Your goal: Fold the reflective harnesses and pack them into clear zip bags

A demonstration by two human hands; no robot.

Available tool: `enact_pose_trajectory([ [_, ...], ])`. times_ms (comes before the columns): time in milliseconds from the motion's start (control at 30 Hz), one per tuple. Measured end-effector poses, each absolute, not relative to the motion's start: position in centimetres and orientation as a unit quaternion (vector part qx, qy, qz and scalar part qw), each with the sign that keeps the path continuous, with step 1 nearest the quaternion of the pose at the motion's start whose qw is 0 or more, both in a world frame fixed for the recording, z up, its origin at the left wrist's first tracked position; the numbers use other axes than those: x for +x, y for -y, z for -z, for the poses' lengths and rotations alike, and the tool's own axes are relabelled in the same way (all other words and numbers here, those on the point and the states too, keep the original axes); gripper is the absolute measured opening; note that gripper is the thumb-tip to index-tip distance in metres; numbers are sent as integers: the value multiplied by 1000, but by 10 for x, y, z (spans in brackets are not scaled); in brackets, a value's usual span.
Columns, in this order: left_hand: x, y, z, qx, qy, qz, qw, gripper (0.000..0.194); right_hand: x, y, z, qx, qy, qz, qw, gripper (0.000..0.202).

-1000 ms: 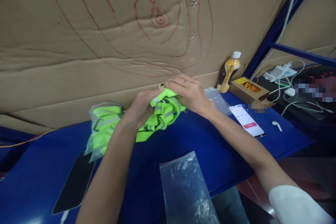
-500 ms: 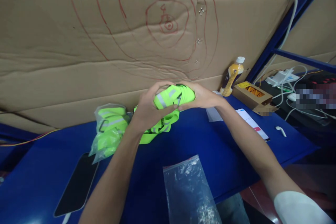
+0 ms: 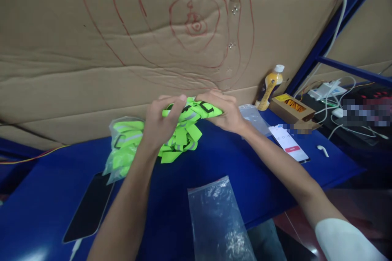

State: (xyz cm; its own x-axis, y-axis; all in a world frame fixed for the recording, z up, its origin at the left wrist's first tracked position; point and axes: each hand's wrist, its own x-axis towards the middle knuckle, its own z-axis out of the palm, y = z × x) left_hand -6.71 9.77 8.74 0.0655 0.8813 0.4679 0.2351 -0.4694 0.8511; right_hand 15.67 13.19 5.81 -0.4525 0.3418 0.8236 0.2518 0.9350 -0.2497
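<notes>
Both hands hold a folded bundle of neon yellow-green reflective straps with grey stripes and black buckles, above the back of the blue table. My left hand is closed around its left end, thumb on top. Around the right end, my right hand is closed, its fingers partly hidden. More loose neon straps lie in a heap just below the hands. To the left, beside my left forearm, a clear bag of folded neon straps rests on the table. A clear zip bag lies flat at the front edge.
A dark phone with a cable lies front left. On the right are a lit phone, a white earbud, an open cardboard box, a juice bottle and another clear bag. A cardboard wall stands behind.
The bundle has shifted left and been turned and flattened between my hands, with a black buckle now showing on top. My left hand has moved left, its thumb now on top.
</notes>
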Motion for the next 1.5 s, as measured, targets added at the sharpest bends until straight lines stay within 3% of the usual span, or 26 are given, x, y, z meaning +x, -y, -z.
enact_pose_trajectory([
  [167,-48,-85,-94,574,-362,-465,568,45,173,-127,-32,-163,855,61,488,41],
  [267,-35,-73,-86,515,-398,-465,601,45,182,-112,-11,-191,844,75,495,42],
  [367,-30,-53,-69,491,-426,-482,586,47,183,-68,-4,-202,855,-14,477,49],
  [500,-26,-13,-57,609,-440,-511,417,42,165,0,-6,-262,767,-259,525,81],
  [567,-22,8,-58,708,-419,-505,263,31,158,17,-3,-306,602,-434,597,75],
  [600,-20,17,-60,750,-396,-492,197,26,157,20,0,-301,533,-525,592,74],
  [667,-16,30,-60,814,-339,-457,120,20,161,22,6,-254,459,-694,492,75],
  [733,-15,36,-54,855,-301,-411,99,19,171,22,12,-219,429,-780,399,71],
  [833,-13,35,-36,884,-285,-358,94,26,182,25,20,-233,406,-791,393,57],
  [933,-9,34,-18,881,-294,-357,101,34,183,28,27,-255,389,-784,412,57],
  [1100,-8,31,-3,861,-309,-393,93,43,166,21,28,-280,337,-750,495,51],
  [1333,-21,4,0,837,-330,-402,168,34,147,2,17,-295,307,-708,563,49],
  [1500,-18,-7,5,810,-344,-458,127,30,145,-16,17,-282,350,-694,563,48],
])
